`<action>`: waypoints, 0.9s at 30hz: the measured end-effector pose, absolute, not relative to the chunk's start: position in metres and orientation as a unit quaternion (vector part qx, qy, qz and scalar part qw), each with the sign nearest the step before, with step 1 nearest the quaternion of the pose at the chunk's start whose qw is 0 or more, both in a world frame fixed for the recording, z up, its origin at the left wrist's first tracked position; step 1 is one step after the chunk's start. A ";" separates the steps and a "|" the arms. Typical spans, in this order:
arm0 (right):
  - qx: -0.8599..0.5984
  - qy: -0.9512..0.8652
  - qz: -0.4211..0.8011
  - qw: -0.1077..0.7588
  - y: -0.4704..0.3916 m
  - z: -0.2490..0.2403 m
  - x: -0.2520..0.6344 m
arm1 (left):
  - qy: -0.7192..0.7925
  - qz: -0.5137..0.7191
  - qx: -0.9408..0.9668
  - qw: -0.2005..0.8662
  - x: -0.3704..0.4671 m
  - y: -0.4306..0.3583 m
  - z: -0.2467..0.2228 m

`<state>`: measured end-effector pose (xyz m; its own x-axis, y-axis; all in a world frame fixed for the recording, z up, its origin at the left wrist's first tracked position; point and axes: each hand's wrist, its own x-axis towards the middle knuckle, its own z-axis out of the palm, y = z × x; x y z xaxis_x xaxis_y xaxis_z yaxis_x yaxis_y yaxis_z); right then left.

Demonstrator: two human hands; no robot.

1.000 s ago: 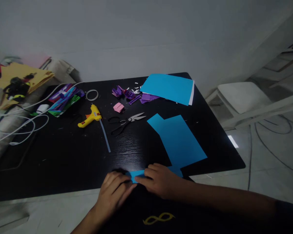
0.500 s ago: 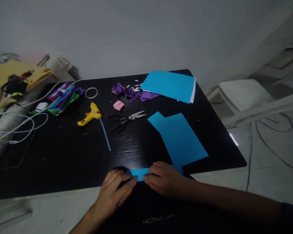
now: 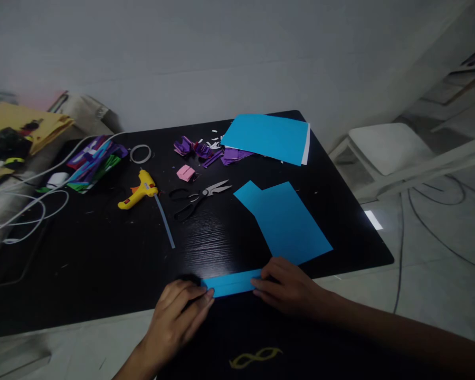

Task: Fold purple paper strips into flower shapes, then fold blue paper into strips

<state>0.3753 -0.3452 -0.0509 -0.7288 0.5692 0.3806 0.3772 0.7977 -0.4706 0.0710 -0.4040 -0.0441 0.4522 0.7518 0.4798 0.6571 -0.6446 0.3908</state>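
A narrow folded strip of blue paper lies along the front edge of the black table. My left hand pinches its left end between thumb and fingers. At the strip's right end, my right hand grips it with the fingers closed. Just beyond the right hand rests a larger cut blue sheet. Black-handled scissors lie with their blades apart in mid-table, beside another black-handled tool. Left of them is a yellow glue gun with a clear glue stick in its back.
Blue and white sheets lie at the back, near purple paper pieces, white scraps and a folded pink paper. A tape roll, coloured packets and white cables are at the left. A white chair stands right.
My right hand has moved right along the strip, away from my left hand, and more of the strip shows between them. The view has shifted slightly.
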 end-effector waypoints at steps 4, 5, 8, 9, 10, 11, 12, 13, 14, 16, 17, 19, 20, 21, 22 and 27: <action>-0.270 -0.910 0.185 0.256 -0.346 -0.052 0.374 | 0.430 0.324 0.841 0.060 0.062 -0.408 -0.045; -0.269 -0.910 0.183 0.257 -0.346 -0.052 0.373 | 0.432 0.325 0.839 0.057 0.061 -0.408 -0.045; -0.267 -0.909 0.177 0.268 -0.347 -0.054 0.371 | 0.429 0.312 0.847 0.050 0.062 -0.407 -0.044; -0.267 -0.909 0.176 0.269 -0.346 -0.055 0.370 | 0.425 0.304 0.851 0.048 0.064 -0.406 -0.044; -0.267 -0.909 0.175 0.268 -0.346 -0.055 0.367 | 0.419 0.297 0.857 0.048 0.067 -0.405 -0.044; -0.265 -0.910 0.173 0.267 -0.345 -0.056 0.364 | 0.413 0.290 0.862 0.049 0.070 -0.403 -0.044; -0.263 -0.912 0.171 0.263 -0.345 -0.055 0.360 | 0.405 0.286 0.867 0.049 0.074 -0.401 -0.045; -0.259 -0.916 0.169 0.256 -0.343 -0.055 0.356 | 0.400 0.283 0.871 0.049 0.077 -0.400 -0.046; -0.253 -0.920 0.166 0.250 -0.342 -0.054 0.351 | 0.395 0.281 0.873 0.047 0.080 -0.399 -0.048; -0.237 -0.928 0.164 0.237 -0.339 -0.050 0.342 | 0.392 0.282 0.875 0.044 0.085 -0.399 -0.051; -0.228 -0.932 0.167 0.229 -0.338 -0.049 0.338 | 0.391 0.284 0.874 0.044 0.085 -0.399 -0.053; -0.216 -0.935 0.178 0.218 -0.336 -0.046 0.334 | 0.397 0.280 0.873 0.049 0.084 -0.402 -0.055; -0.215 -0.934 0.188 0.214 -0.336 -0.045 0.334 | 0.400 0.274 0.873 0.051 0.083 -0.403 -0.056; -0.219 -0.932 0.196 0.212 -0.336 -0.045 0.336 | 0.403 0.268 0.874 0.054 0.081 -0.405 -0.056; -0.225 -0.929 0.203 0.213 -0.336 -0.045 0.338 | 0.404 0.264 0.874 0.056 0.078 -0.406 -0.056; -0.235 -0.914 0.229 0.236 -0.343 -0.051 0.359 | 0.407 0.264 0.872 0.069 0.072 -0.409 -0.052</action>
